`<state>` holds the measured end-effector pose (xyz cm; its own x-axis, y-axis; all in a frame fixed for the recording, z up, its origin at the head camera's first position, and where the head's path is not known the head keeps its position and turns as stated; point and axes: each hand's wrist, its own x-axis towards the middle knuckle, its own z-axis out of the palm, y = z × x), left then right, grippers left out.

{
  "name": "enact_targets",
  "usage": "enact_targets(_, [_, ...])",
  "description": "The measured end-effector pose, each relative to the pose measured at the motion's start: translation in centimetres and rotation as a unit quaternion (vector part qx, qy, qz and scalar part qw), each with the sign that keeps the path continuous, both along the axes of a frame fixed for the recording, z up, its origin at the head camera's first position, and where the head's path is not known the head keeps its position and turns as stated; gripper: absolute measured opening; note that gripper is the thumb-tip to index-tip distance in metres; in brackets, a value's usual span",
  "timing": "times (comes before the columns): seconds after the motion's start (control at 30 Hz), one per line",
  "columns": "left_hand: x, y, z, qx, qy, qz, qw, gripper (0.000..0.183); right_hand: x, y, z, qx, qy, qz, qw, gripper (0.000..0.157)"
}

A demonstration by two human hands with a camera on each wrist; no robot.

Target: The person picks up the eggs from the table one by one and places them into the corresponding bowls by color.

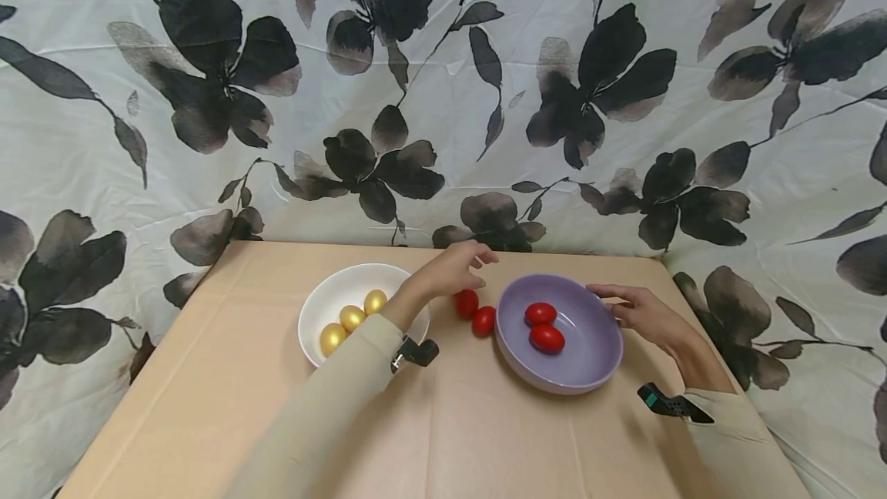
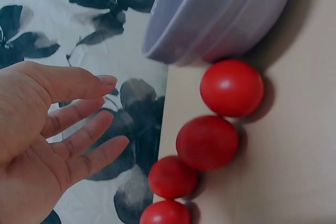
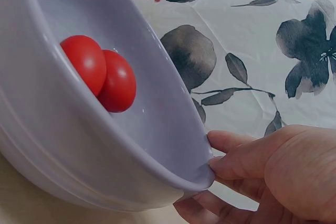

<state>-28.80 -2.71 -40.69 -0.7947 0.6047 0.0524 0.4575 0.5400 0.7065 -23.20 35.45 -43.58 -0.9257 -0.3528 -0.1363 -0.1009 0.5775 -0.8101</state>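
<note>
A purple bowl [image 1: 589, 364] holds two glossy red eggs [image 1: 547, 338]. At the bowl's right rim is my right hand [image 1: 647, 318]; in the right wrist view its thumb tip and fingers touch the outside of the rim, none reaching inside. My left hand [image 1: 450, 272] hangs open and empty over the far side of the table, left of the bowl. Several more red eggs [image 2: 207, 142] lie in a row beside the bowl, nearest that hand; in the head view it hides some of them. The left wrist view shows its fingers spread apart from the eggs.
On the left stands a white bowl [image 1: 309, 313] with several gold eggs [image 1: 352, 318], partly covered by my left forearm. A tan cloth covers the table [image 1: 478, 437]. Behind it and along the right side hangs a white floral cloth [image 1: 478, 122].
</note>
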Motion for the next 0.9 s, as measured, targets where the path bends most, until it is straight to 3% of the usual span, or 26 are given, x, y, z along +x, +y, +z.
enact_targets(0.27, [-1.4,-1.2,-0.8,0.005,-0.006,0.038,0.9992,0.041,-0.1,0.1,0.0,-0.002,0.002,0.002,1.000,0.046])
enact_targets(0.47, [-2.0,-2.3,-1.5,0.022,-0.041,0.073,0.9962,0.041,-0.3,0.0,-0.1,-0.003,0.000,0.005,1.000,0.046])
enact_targets(0.9, [-2.5,-2.8,-1.3,0.002,-0.090,0.147,0.9850,0.040,-0.4,0.2,0.0,-0.005,-0.004,-0.001,1.000,0.047])
